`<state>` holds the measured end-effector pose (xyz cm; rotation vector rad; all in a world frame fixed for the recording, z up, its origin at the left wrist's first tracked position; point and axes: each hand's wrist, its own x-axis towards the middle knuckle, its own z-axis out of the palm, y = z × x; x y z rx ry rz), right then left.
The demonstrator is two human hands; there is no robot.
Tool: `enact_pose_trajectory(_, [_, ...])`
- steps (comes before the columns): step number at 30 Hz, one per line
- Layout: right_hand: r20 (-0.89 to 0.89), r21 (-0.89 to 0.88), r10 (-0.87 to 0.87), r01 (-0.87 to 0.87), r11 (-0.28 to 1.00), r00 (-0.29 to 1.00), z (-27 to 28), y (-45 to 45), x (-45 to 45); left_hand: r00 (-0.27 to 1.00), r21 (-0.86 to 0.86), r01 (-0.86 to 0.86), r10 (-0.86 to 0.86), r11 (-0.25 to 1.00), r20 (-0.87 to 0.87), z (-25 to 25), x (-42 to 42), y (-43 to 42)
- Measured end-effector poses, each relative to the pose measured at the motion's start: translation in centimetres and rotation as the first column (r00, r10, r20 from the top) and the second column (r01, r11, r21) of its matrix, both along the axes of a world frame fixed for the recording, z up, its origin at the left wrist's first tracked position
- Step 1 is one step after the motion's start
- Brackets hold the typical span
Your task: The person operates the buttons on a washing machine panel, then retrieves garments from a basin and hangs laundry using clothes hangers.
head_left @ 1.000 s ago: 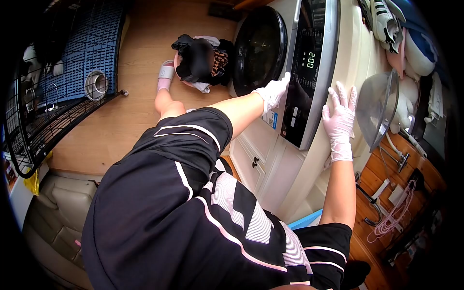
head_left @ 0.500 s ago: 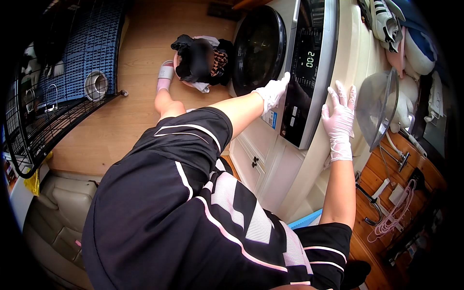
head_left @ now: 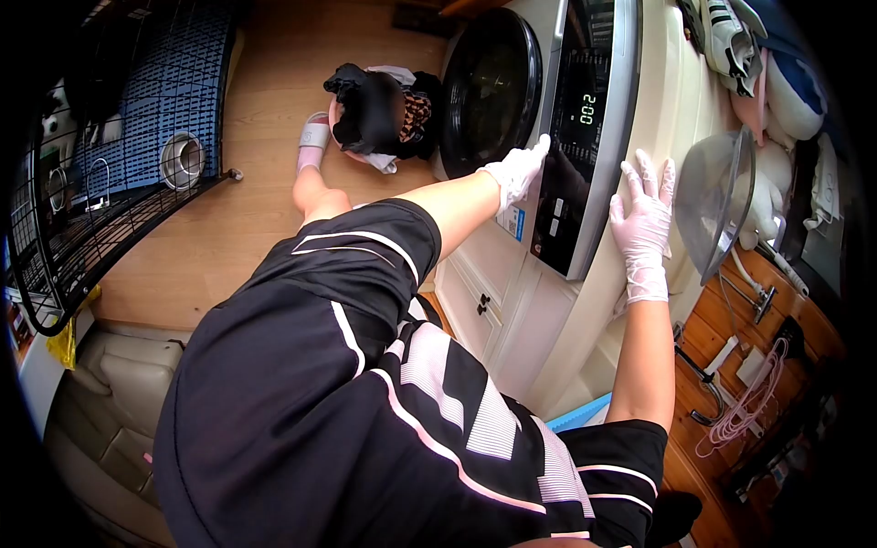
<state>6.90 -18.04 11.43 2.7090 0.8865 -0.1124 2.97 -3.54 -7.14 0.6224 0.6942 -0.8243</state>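
My gloved left hand (head_left: 519,173) is at the edge of the black control panel (head_left: 562,183) of a front-loading washing machine. One finger is stretched toward the panel, its tip at the edge; the others look folded, with nothing in them. The display (head_left: 586,110) is lit with digits. My gloved right hand (head_left: 642,224) lies with fingers spread on the pale countertop (head_left: 621,310), beside a clear bowl-shaped cover (head_left: 717,205). The round dark door (head_left: 489,96) of the machine appears shut, and dark laundry in a pink basin (head_left: 336,119) stands before it.
A black wire pen (head_left: 137,215) with a metal bowl (head_left: 182,162) and a black-and-white animal (head_left: 57,114) stands on the wooden floor. A beige seat (head_left: 114,393) is behind me. Plush toys (head_left: 795,100), a faucet (head_left: 756,301) and a pink cord (head_left: 744,411) lie past the counter.
Both hands keep nearly the same places, with only a slight shift of the view. The animal in the pen shows more plainly now.
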Motion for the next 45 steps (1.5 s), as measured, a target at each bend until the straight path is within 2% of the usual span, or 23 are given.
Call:
enact_pose_trajectory(6, [0.002,-0.001,-0.001,0.001,1.0,1.0,0.1,0.1,0.0,1.0,0.035,0.01,-0.01,0.999,-0.009,0.9,0.0,0.3])
enact_pose_trajectory(12, [0.008,-0.008,0.003,-0.003,1.0,1.0,0.0,0.0,0.0,0.999,0.006,0.02,-0.02,1.0,0.029,-1.2,0.0,-0.5])
enact_pose_trajectory(15, [0.002,-0.011,-0.005,0.005,1.0,1.0,0.2,0.2,0.0,1.0,0.027,0.004,-0.003,1.0,-0.028,0.9,-0.1,0.2])
enact_pose_trajectory(21, [0.008,0.001,0.0,0.0,1.0,1.0,0.1,0.1,0.0,1.0,-0.021,-0.017,0.017,1.0,0.006,1.6,-0.5,0.8])
enact_pose_trajectory(27, [0.009,0.013,0.0,0.0,1.0,1.0,0.0,0.0,0.0,0.998,-0.097,-0.056,0.055,0.994,-0.011,-0.7,-0.4,-0.2])
enact_pose_trajectory(30, [0.009,0.013,-0.006,0.006,1.0,1.0,0.1,0.2,0.0,0.997,-0.052,-0.081,0.08,0.995,-0.015,-0.8,-0.8,-0.5])
enact_pose_trajectory(33, [0.005,0.017,-0.014,0.014,1.0,1.0,0.1,0.1,0.0,0.991,0.082,-0.113,0.119,0.99,-0.065,-0.1,-1.8,-1.0])
enact_pose_trajectory(36, [0.007,0.011,-0.014,0.014,1.0,1.0,0.1,0.0,0.0,0.993,0.006,0.053,-0.054,0.999,0.101,-1.1,-4.0,-1.5])
enact_pose_trajectory(37, [0.009,0.006,-0.012,0.012,1.0,1.0,0.1,0.0,0.0,0.989,0.033,0.11,-0.113,0.993,0.097,-1.0,-4.9,-2.1])
enact_pose_trajectory(40, [0.007,0.01,-0.015,0.015,1.0,1.0,0.0,0.0,0.0,0.98,0.012,0.138,-0.139,0.99,0.145,-0.6,-7.0,-3.2])
enact_pose_trajectory(44, [0.004,0.014,-0.016,0.016,1.0,1.0,0.0,-0.1,0.1,0.998,0.201,0.007,-0.02,0.979,0.06,-0.7,-7.8,-5.3])
enact_pose_trajectory(45, [0.005,0.013,-0.016,0.016,1.0,1.0,-0.1,-0.2,0.1,0.995,0.23,-0.021,-0.002,0.973,0.1,-1.0,-7.8,-5.6])
